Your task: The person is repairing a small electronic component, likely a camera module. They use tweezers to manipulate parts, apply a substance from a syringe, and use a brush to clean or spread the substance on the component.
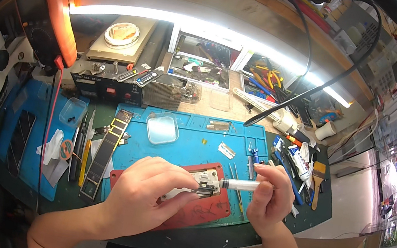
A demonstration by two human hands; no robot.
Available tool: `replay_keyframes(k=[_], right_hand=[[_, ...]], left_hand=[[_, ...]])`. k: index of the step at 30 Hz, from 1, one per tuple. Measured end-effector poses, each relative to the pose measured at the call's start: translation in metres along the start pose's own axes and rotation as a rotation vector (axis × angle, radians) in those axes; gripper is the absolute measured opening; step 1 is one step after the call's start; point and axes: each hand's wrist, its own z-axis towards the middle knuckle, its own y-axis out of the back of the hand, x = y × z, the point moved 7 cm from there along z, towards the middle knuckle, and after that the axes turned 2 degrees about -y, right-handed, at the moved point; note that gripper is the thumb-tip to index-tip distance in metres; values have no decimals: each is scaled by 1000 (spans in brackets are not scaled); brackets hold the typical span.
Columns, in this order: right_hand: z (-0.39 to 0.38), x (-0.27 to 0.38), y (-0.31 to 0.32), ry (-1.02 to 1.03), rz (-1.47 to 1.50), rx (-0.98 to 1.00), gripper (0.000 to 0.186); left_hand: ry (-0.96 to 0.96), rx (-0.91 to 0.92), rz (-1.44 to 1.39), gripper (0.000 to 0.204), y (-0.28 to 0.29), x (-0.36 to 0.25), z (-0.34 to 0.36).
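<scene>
My right hand (270, 196) is closed around a clear syringe (241, 184), which lies almost level and points left. The syringe tip is close to a small whitish metal fixture (209, 178) with dark parts in it; I cannot tell whether they touch. My left hand (148, 192) reaches in from the left, thumb and fingers pinched at the fixture's near left side. Part of the fixture is hidden behind those fingers. Beneath both lies a red plate (213, 209) with dark scrawled marks, resting on a blue work mat (185, 156).
A square clear tray (162, 128) sits on the mat, with a long dark slotted strip (105, 153) to its left. Tweezers (236, 185) lie by my right hand. Brushes and tubes (302, 165) crowd the right. An orange multimeter (46, 14) stands at left; a black cable (331, 83) hangs overhead.
</scene>
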Motion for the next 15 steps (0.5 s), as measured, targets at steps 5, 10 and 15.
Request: replay_keyframes(k=[5, 10, 15], right_hand=[[-7, 8, -1, 114, -78, -26, 21], [-10, 10, -2, 145, -114, -36, 23], [-8, 16, -4, 198, -171, -13, 23]], left_hand=[[-29, 5, 10, 25, -1, -1, 0], [-29, 14, 8, 26, -2, -2, -1], [-43, 12, 18, 27, -2, -3, -1]])
